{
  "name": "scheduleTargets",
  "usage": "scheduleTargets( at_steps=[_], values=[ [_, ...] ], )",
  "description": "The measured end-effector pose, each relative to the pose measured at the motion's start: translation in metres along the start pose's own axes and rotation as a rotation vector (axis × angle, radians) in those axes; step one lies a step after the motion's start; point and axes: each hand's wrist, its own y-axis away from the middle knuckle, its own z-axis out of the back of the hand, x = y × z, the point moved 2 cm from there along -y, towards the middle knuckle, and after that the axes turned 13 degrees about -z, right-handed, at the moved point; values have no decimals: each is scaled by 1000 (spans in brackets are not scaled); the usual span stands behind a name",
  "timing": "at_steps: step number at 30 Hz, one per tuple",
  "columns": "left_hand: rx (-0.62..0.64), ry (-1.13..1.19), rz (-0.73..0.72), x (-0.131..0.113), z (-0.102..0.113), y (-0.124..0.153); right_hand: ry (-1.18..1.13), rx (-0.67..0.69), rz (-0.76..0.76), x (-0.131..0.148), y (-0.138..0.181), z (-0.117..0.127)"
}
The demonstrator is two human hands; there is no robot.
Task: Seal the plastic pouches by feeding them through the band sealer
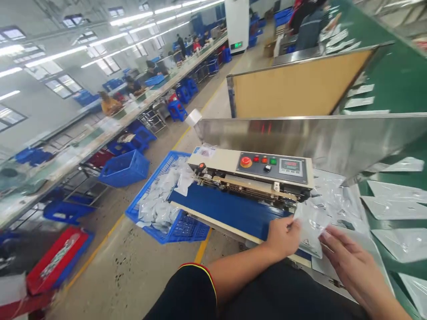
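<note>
My left hand (283, 238) pinches the left edge of a clear plastic bag (310, 224) at the right end of the blue belt (230, 209) of a band sealer (253, 171). My right hand (350, 262) lies just right of the bag, fingers stretched flat with the tips at the bag's lower right corner. The sealer's panel carries a red button and a small display.
A blue crate (187, 229) with several sealed bags sits on the floor at the belt's left end. More clear bags lie on the green conveyor (396, 80) at right. A steel shield (300, 138) stands behind the sealer. Other people sit at long benches at left.
</note>
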Motion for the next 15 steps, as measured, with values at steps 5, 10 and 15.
scheduleTargets(
  at_steps=[5,10,15],
  values=[
    [-7,-15,-120,-17,4,-1,39,28,-45,-3,2,-3],
    [-106,128,39,-1,-3,-16,132,-4,74,10,-6,2],
    [-261,261,356,30,-26,-35,74,-121,11,18,-36,14]
  ],
)
